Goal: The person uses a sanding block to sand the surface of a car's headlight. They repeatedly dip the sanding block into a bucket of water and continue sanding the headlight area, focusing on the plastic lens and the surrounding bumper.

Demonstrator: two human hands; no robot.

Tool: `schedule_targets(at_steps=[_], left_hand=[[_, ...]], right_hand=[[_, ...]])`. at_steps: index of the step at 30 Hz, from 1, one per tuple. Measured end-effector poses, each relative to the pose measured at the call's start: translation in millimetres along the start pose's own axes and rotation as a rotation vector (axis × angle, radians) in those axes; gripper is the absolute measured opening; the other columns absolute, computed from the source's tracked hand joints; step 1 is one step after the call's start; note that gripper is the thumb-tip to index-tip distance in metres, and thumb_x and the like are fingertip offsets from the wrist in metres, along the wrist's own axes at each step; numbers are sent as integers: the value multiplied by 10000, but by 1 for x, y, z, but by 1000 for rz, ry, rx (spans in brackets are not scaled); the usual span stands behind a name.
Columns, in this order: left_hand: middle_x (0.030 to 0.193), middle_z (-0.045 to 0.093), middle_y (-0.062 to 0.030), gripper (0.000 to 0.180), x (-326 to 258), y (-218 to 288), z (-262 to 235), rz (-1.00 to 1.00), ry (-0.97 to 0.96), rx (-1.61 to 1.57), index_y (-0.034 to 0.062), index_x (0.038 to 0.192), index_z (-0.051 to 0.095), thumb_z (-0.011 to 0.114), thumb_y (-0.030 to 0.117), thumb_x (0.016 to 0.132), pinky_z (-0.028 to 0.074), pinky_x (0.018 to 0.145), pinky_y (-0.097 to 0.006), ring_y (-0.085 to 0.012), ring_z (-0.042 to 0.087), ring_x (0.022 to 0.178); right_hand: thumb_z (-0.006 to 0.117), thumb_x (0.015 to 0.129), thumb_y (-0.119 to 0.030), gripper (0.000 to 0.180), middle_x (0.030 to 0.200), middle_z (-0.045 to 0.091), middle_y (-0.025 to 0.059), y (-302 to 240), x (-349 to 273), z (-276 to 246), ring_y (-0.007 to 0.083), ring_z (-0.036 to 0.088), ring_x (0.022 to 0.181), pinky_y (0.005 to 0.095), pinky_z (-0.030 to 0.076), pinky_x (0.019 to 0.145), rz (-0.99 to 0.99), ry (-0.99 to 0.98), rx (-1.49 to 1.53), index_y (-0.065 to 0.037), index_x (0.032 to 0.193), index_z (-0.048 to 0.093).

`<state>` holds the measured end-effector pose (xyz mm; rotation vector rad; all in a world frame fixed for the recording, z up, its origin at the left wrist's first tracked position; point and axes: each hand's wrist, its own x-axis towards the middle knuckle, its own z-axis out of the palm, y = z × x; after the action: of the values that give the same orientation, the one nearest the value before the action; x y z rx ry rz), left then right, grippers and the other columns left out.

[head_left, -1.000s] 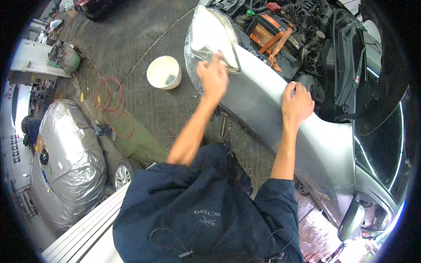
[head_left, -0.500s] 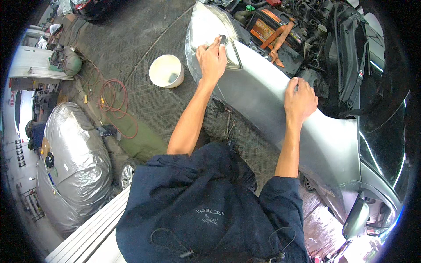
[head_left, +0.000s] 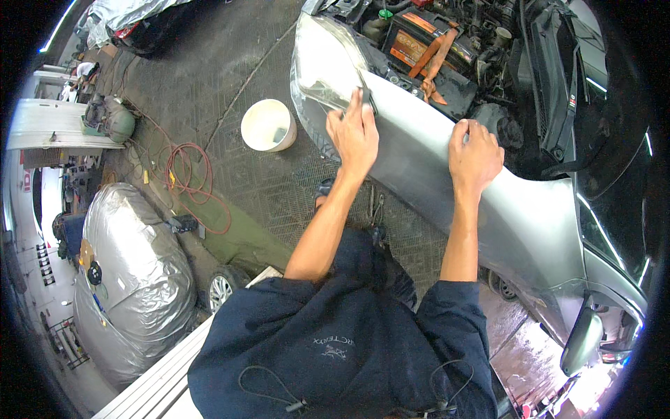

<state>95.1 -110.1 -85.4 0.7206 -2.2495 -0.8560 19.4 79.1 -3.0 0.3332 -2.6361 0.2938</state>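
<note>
My left hand [head_left: 354, 143] holds a small dark block [head_left: 366, 96] at the rear corner of the car's headlight [head_left: 328, 56]. Two fingers stretch along the block, and much of it is hidden under them. The headlight lens looks pale and whitish. To the right, my right hand [head_left: 476, 159] rests on the upper edge of the silver-grey fender [head_left: 412, 133], its fingers curled over that edge beside the engine bay. Their tips are out of sight.
A white bucket [head_left: 259, 145] with a greyish thing inside stands on the floor left of the headlight. An orange strap [head_left: 435, 63] lies over the car battery [head_left: 412, 47]. Farther left are a coiled red hose [head_left: 190, 174], a green compressor tank [head_left: 120, 124] and a silver-covered car [head_left: 136, 272].
My left hand has moved back along the headlight with the dark block, from the lens toward its rear corner by the fender. My right hand stays on the fender edge. The view has shifted slightly.
</note>
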Motion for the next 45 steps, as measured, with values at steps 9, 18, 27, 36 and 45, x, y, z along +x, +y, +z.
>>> schedule_targets(at_steps=[9,18,27,36,45], left_hand=[[1372,676,-144,475,19,4,-1,-33,-35,45,21,1408,631,475,285,1045,323,1115,-493,-360,512,1120],[1402,642,-174,493,11,-15,7,88,17,152,16,1438,602,470,303,1059,321,1121,-508,-377,515,1090],[1414,632,-179,549,7,-19,7,109,-23,144,19,1477,561,466,361,1058,260,1178,-515,-412,508,1175],[937,683,-223,462,28,-17,-50,55,-372,-92,-6,1349,660,544,309,1031,447,957,-436,-333,521,981],[1262,731,-184,339,30,-18,-13,-167,19,-279,-11,1243,723,619,211,1007,487,968,-393,-285,675,1091]], right_hand=[[565,970,-293,288,885,753,68,3,2,-1,280,701,837,443,500,770,-23,31,-3,-101,854,746],[566,964,-281,283,852,747,72,2,0,-1,282,699,811,450,500,755,-30,29,8,-103,826,737],[562,968,-283,291,859,751,75,5,-4,1,281,699,812,452,496,755,-35,36,27,-98,833,741],[551,963,-285,298,884,759,82,4,-1,-3,288,710,843,453,502,787,-5,-7,41,-95,835,741],[570,954,-280,283,857,753,77,3,0,-1,279,709,813,460,501,750,-29,45,37,-101,811,736]])
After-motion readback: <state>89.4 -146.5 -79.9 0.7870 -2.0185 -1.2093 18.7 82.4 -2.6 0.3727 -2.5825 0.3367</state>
